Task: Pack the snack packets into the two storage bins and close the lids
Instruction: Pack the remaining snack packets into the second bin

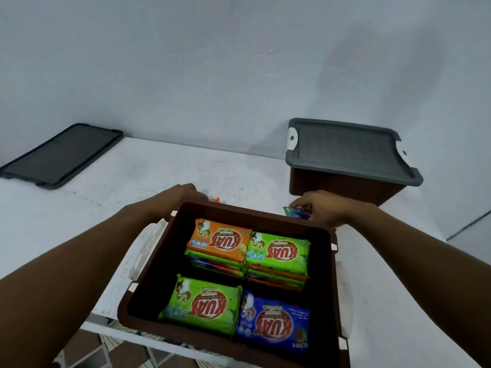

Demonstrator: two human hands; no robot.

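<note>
Bin (239, 209): left hand (183, 194) at far rim, right hand (322, 208) pinching packet (295, 210) beyond.

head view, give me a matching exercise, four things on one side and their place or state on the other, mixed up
Column one
1. loose lid
2. far bin
3. near bin
4. right hand

Column two
a. open, with packets stacked inside
b. grips a small packet beyond the near bin's far rim
c. lies flat at the far left of the table
d. has a closed lid on top, far right

Pairs: 1-c, 2-d, 3-a, 4-b
</note>
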